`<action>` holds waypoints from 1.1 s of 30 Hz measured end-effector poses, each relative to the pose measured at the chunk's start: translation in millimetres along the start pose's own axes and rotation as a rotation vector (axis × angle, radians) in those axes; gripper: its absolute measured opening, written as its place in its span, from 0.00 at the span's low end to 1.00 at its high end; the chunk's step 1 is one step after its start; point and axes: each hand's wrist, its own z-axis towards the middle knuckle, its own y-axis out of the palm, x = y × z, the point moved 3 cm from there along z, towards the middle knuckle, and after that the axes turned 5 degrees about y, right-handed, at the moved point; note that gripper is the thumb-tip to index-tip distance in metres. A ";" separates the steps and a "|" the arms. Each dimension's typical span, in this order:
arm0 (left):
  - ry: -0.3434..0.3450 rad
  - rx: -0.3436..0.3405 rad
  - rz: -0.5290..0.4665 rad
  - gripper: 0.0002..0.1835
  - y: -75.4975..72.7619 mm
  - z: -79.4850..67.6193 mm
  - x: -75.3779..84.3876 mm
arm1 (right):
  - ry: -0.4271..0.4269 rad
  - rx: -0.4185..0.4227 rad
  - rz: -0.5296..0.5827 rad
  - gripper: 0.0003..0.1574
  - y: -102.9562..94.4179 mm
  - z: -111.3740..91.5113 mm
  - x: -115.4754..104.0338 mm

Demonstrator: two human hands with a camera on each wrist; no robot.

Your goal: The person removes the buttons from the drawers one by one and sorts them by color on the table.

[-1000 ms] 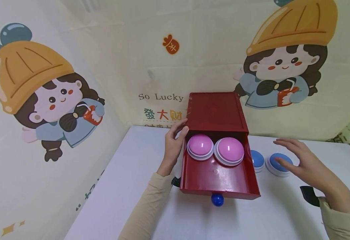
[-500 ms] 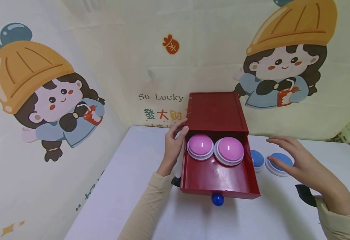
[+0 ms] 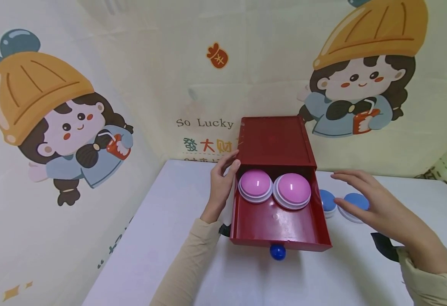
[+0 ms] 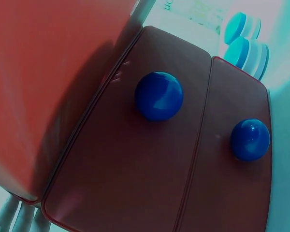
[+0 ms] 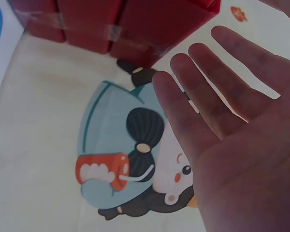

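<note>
A red drawer box (image 3: 277, 142) stands on the table with its top drawer (image 3: 280, 227) pulled out by a blue knob (image 3: 277, 252). Two round pink push buttons (image 3: 255, 183) with white bases sit side by side at the back of the drawer. My left hand (image 3: 220, 185) rests against the box's left side, thumb near the drawer opening. My right hand (image 3: 376, 206), fingers extended and apart, hovers in front of two blue push buttons (image 3: 356, 200) right of the box, holding nothing. In the right wrist view its palm (image 5: 261, 159) shows bare.
Two lower drawers with blue knobs (image 4: 159, 96) appear shut in the left wrist view. A white table (image 3: 162, 238) lies under everything. Behind it hangs a cream cloth (image 3: 269, 63) printed with cartoon figures.
My right hand has moved left toward the box, passing in front of the blue buttons. The left hand and the drawer with its pink buttons stay put.
</note>
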 end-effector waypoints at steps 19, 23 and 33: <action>-0.010 -0.020 0.018 0.20 2.5 -3.7 33.2 | -0.066 -0.026 -0.025 0.41 -5.5 8.2 -35.3; -0.011 -0.019 0.016 0.20 2.0 -3.4 32.8 | -0.077 -0.022 -0.030 0.41 -5.6 11.4 -41.0; -0.003 -0.019 0.019 0.20 2.9 -4.2 34.1 | -0.083 -0.057 0.005 0.39 -0.8 17.8 -50.1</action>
